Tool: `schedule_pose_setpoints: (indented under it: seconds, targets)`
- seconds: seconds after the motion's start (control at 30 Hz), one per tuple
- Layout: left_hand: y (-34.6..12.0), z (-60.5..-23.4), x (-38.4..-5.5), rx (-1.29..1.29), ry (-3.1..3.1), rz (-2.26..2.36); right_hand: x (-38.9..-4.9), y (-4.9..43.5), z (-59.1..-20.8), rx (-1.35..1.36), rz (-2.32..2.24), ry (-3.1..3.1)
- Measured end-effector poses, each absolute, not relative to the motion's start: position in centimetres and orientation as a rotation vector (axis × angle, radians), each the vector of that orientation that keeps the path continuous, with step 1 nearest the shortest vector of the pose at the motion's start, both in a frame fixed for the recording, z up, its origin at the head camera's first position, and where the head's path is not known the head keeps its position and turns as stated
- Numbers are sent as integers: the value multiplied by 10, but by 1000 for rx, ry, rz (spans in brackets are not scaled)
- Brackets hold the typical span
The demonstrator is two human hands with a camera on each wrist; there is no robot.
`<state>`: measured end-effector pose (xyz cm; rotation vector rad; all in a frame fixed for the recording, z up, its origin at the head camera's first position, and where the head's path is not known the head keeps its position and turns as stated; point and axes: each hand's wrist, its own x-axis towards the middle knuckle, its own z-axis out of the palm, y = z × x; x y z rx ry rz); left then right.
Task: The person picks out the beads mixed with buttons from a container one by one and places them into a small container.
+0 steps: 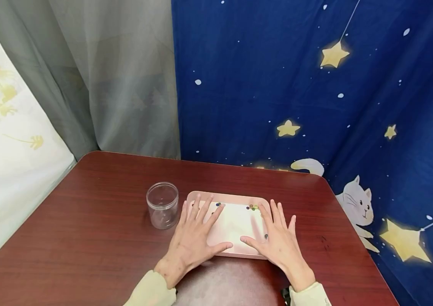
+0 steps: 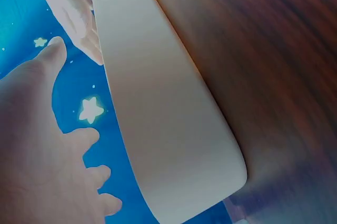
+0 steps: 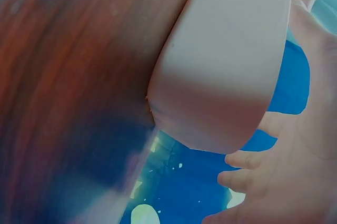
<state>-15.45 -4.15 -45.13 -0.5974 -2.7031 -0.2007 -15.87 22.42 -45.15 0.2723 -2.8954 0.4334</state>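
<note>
A shallow pink tray point(image 1: 228, 198) with a white inner floor lies on the table, several small dark and yellowish beads point(image 1: 253, 207) scattered inside, mostly along its far side. Over its left part my left hand point(image 1: 193, 240) is spread palm down, fingers straight and apart. My right hand point(image 1: 281, 240) is spread likewise over the right edge. Neither holds anything. In the left wrist view the tray's outer wall point(image 2: 158, 92) stands beside the left hand point(image 2: 37, 145); the right wrist view shows the wall point(image 3: 221, 50) beside the right hand point(image 3: 295, 155).
A clear, lidless plastic jar point(image 1: 162, 206) stands left of the tray, near the left hand. The reddish-brown wooden table point(image 1: 86, 229) has rounded far corners. Behind it hang a grey curtain point(image 1: 132, 76) and a blue star-patterned curtain point(image 1: 254, 85).
</note>
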Motion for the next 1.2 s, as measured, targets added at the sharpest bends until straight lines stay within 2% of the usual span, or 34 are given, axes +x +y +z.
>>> schedule_pose_setpoints:
  seconds: [0.53, 0.8, 1.2]
  targets:
    - [-52, -428, -166, -499, -2350, -503, -165, 229, -449, 344, 512, -2765]
    - [-79, -427, -166, -284, -2231, -497, -162, 222, -459, 465, 563, -2720]
    - [-106, -429, -181, -67, -2248, -655, -162, 219, -453, 465, 571, -2716]
